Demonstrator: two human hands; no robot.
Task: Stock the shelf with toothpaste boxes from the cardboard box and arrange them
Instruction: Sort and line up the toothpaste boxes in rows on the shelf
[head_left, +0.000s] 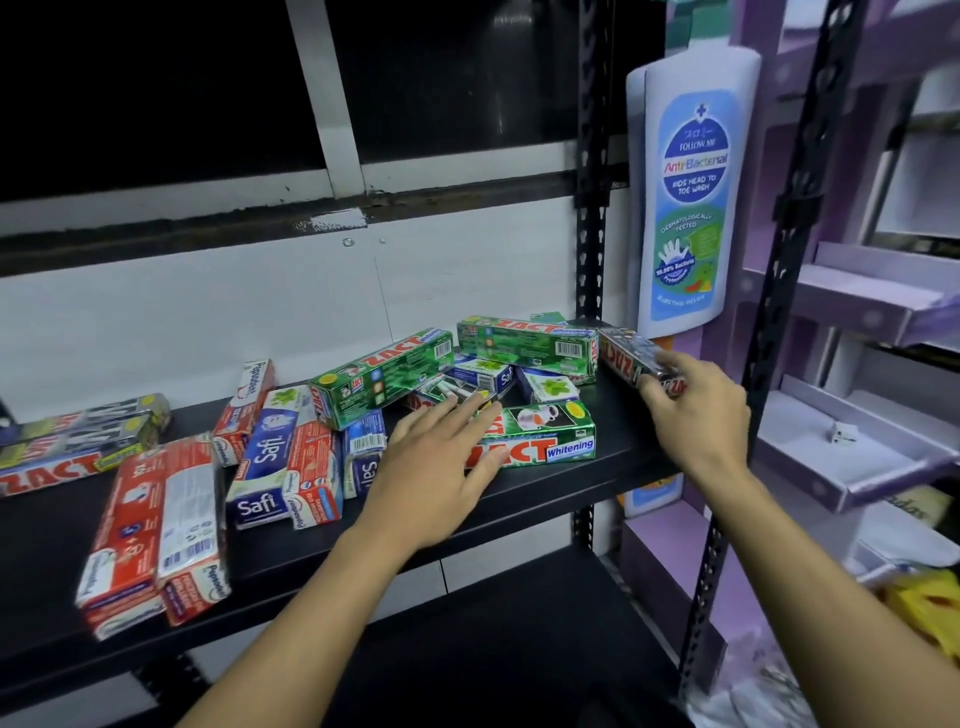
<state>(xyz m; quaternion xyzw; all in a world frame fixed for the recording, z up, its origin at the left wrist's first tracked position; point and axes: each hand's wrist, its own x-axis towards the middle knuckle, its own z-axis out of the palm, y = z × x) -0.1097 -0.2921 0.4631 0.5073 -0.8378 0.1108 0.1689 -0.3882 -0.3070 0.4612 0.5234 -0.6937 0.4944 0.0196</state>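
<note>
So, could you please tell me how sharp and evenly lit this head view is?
Head view: wide-angle distortion bends the shelf upright; the windows above are black; the green Zact Whitening box reads clearly; the right hand and the yellow object at the right edge are blurred.

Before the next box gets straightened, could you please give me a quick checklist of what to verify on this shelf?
1. Right hand has hold of the dark box: ok.
2. Left hand is free to lift: ok, it lies flat on the green box.
3. Boxes lined up in rows: not ok, the pile is jumbled.
4. Bare room on the shelf: ok, at the front right.
5. Cardboard box within reach: cannot tell, out of view.
</note>
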